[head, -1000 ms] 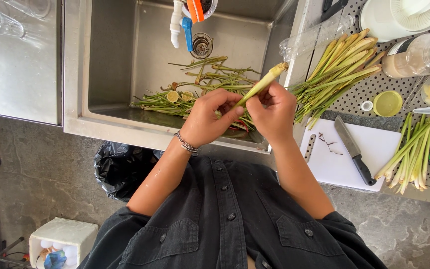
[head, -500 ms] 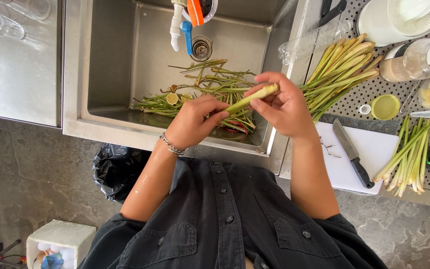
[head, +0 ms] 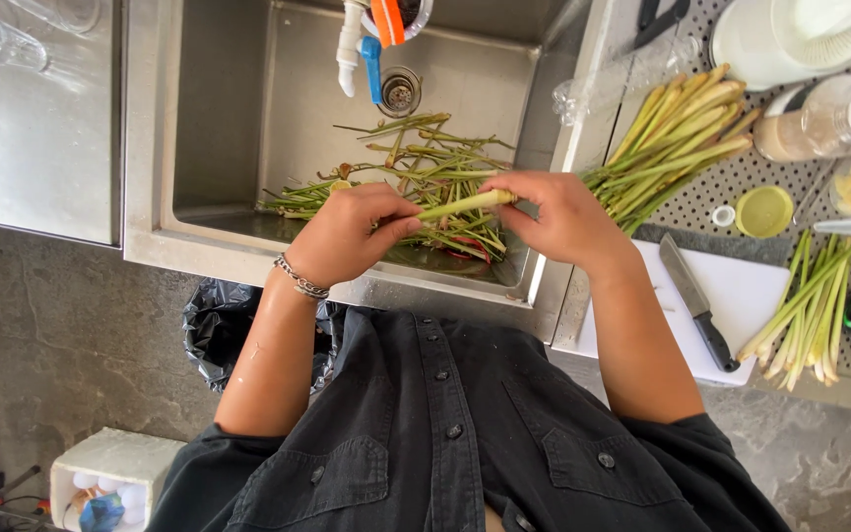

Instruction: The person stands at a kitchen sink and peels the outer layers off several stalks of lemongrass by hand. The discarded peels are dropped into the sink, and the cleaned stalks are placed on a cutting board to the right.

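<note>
Over the sink (head: 150, 148) both hands grip one lemongrass stalk (head: 465, 205), left hand (head: 347, 232) at its base, right hand (head: 558, 217) at its tip (mid-peel, I judge); next calls for stripping the outer leaf

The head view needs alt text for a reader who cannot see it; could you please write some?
Seen from above, a person's left hand and right hand hold a lemongrass stalk level over a steel sink with green trimmings in it. To the right lie a stalk pile, a knife on a white board and a smaller bundle.
</note>
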